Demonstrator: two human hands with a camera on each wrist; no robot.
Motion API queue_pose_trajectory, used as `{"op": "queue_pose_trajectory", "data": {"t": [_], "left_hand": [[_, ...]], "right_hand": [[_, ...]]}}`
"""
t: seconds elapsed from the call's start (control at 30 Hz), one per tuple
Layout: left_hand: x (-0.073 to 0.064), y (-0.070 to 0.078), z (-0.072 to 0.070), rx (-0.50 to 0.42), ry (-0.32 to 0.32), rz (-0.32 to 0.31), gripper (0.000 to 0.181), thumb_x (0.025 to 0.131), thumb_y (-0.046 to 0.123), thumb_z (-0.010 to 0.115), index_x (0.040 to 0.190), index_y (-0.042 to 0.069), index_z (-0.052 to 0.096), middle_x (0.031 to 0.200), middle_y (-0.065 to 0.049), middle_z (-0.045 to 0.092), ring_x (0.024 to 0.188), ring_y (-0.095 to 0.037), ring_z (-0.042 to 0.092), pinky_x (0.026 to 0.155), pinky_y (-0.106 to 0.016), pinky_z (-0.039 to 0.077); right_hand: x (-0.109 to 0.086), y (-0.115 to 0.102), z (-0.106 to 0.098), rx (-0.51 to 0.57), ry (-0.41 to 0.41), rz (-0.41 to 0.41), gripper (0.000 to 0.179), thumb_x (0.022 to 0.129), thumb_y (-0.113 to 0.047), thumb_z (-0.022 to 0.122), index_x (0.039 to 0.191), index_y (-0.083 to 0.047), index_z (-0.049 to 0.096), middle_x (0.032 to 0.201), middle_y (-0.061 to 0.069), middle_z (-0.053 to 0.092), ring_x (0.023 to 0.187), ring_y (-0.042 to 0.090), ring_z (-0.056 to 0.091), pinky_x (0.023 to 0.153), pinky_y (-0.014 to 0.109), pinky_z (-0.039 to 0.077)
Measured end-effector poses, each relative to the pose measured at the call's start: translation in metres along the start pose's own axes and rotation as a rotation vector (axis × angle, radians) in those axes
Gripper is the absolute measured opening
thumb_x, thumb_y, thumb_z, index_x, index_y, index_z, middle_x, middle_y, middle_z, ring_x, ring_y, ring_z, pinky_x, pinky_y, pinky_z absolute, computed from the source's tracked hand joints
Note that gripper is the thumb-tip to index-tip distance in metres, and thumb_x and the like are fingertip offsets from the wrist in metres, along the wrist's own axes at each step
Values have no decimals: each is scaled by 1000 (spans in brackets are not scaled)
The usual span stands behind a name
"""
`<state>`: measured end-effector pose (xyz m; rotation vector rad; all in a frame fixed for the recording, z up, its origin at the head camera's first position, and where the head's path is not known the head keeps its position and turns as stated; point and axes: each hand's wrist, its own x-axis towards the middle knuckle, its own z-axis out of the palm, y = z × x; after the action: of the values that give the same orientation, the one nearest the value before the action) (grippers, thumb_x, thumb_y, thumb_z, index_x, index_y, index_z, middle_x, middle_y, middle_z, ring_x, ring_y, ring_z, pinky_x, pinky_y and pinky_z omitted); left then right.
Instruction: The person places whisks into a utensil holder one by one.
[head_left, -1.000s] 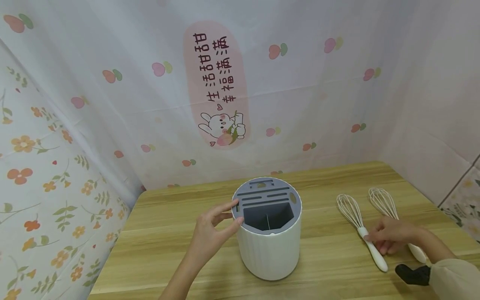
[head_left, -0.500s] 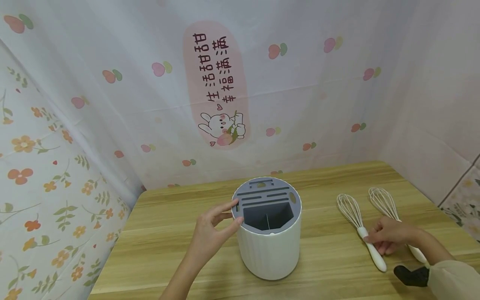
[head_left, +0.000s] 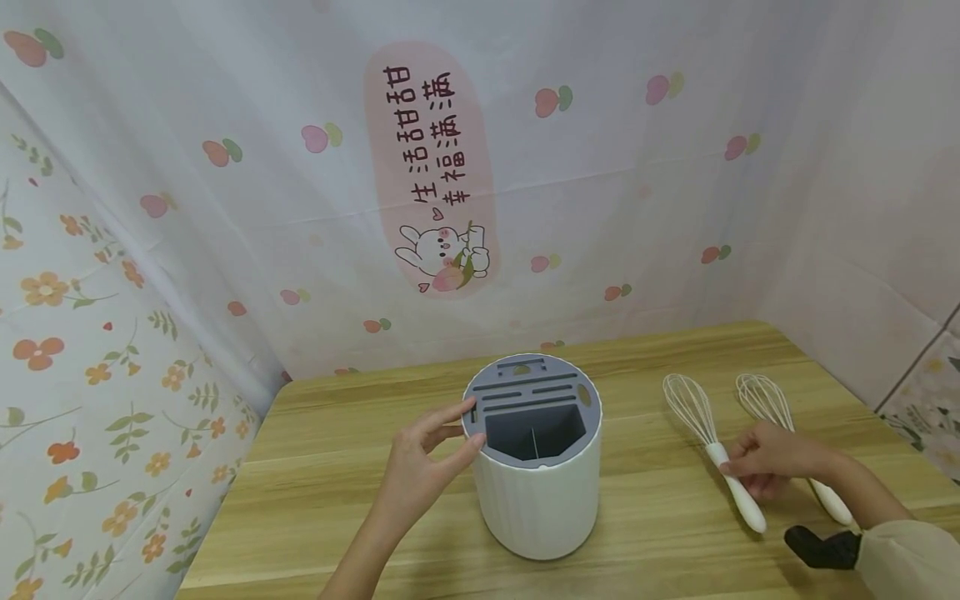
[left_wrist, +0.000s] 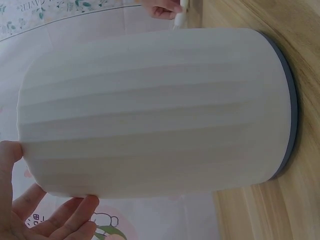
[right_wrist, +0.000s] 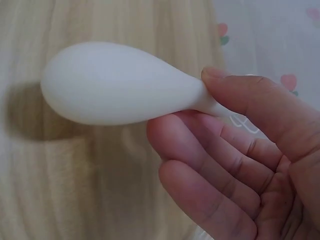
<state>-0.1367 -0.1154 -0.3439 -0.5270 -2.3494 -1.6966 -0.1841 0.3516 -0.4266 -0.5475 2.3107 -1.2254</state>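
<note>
A white ribbed utensil holder [head_left: 538, 508] with a grey slotted top stands upright on the table. My left hand [head_left: 420, 467] holds its left rim, thumb and forefinger on the edge; in the left wrist view, curved fingers [left_wrist: 82, 212] lie against the holder's wall [left_wrist: 155, 115]. To the right, my right hand [head_left: 776, 462] pinches the white handle of a whisk [head_left: 738, 500]. The right wrist view shows the thumb and fingers at the narrow part of the handle [right_wrist: 110, 82], its rounded end raised over the table. A second whisk [head_left: 831, 502] lies partly hidden beneath my right hand.
The wooden table [head_left: 337, 467] meets a printed curtain [head_left: 600, 208] at the back, with a floral cloth [head_left: 112, 375] at the left. A black strap-like piece [head_left: 823, 548] sticks out by the right sleeve [head_left: 907, 558].
The held whisk has shifted a little to the left and up off the table with my right hand. My left hand and the utensil holder keep their places.
</note>
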Motion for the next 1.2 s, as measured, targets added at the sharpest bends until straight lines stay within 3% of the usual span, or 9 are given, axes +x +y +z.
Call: {"op": "queue_pose_trajectory", "data": {"t": [0.33,0.53,0.77,1.2], "left_hand": [[-1,0,0,-6,2,1,40,79,14,73,118,14,63,115,-3,60,89,-13,63,93,-30,44],[-1,0,0,-16,2,0,40,79,14,73,118,14,63,116,-3,60,90,-13,63,93,-29,44],[-1,-1,0,-30,-4,0,40,80,14,72,118,15,63,116,-2,60,91,-14,62,94,-29,44],[-2,-1,-1,-22,-6,3,40,80,15,72,119,15,63,115,-3,60,90,-13,62,94,-30,43]], "right_hand": [[6,-39,3,-67,20,-10,17,87,-16,63,79,0,62,62,5,61,52,18,60,47,32,53],[7,-63,5,-116,1,-101,14,87,-14,62,82,-2,62,61,1,61,52,18,61,46,31,53],[5,-95,11,-200,-1,-224,7,87,-11,62,81,-7,61,59,-6,59,51,7,55,44,28,50],[-1,-145,20,-393,26,-304,8,86,-17,65,80,-15,61,66,-14,57,56,-1,50,46,21,45]]}}
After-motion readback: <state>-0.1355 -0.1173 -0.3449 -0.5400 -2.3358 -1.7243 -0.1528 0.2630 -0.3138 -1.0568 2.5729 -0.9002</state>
